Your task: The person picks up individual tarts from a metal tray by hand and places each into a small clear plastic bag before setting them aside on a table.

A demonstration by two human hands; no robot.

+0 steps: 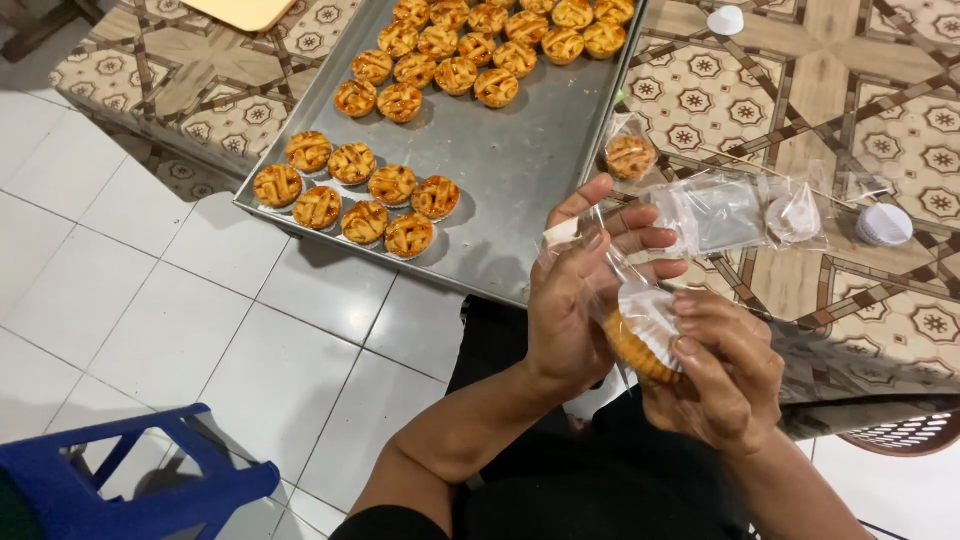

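My left hand (570, 300) holds a clear plastic bag (600, 262) open by its mouth. My right hand (722, 372) grips a small lattice-topped tart in a white paper cup (645, 330) and has it partly inside the bag. Both hands are close to my body, just below the near edge of a metal baking tray (510, 170). The tray holds several golden lattice tarts, one cluster near its front left (350, 195) and another at its far end (480, 45).
One bagged tart (631, 156) lies beside the tray on the patterned tablecloth (880, 110). A pile of empty clear bags (730, 212) and a stack of white paper cups (884, 224) lie to the right. A blue plastic stool (120, 480) stands on the white tiled floor at lower left.
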